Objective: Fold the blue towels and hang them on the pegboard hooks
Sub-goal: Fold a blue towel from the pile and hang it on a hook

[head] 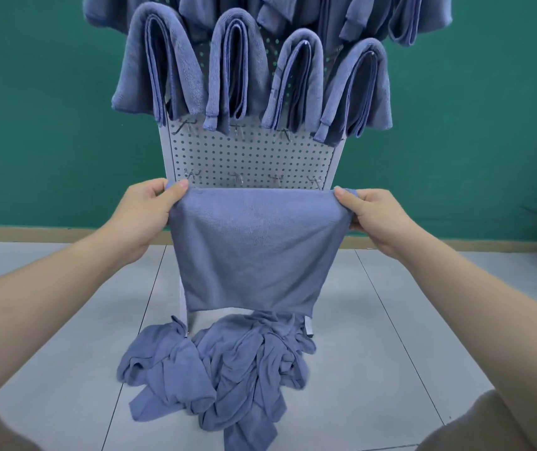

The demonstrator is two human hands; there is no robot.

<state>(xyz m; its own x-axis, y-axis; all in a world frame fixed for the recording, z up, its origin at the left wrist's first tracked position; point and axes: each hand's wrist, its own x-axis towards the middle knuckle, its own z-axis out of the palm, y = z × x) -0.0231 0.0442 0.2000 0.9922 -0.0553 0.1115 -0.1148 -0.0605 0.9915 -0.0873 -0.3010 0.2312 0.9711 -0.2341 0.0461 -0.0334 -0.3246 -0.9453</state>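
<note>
Now hands [149, 209] [371, 216] pinch towel [254, 249] corners.

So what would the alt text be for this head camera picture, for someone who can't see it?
Seen from above, a person's left hand and right hand pinch the top corners of a blue towel, holding it up before a white pegboard. Folded towels hang on its upper hooks, lower hooks are bare, and a crumpled towel pile lies on the tiled floor.
</note>
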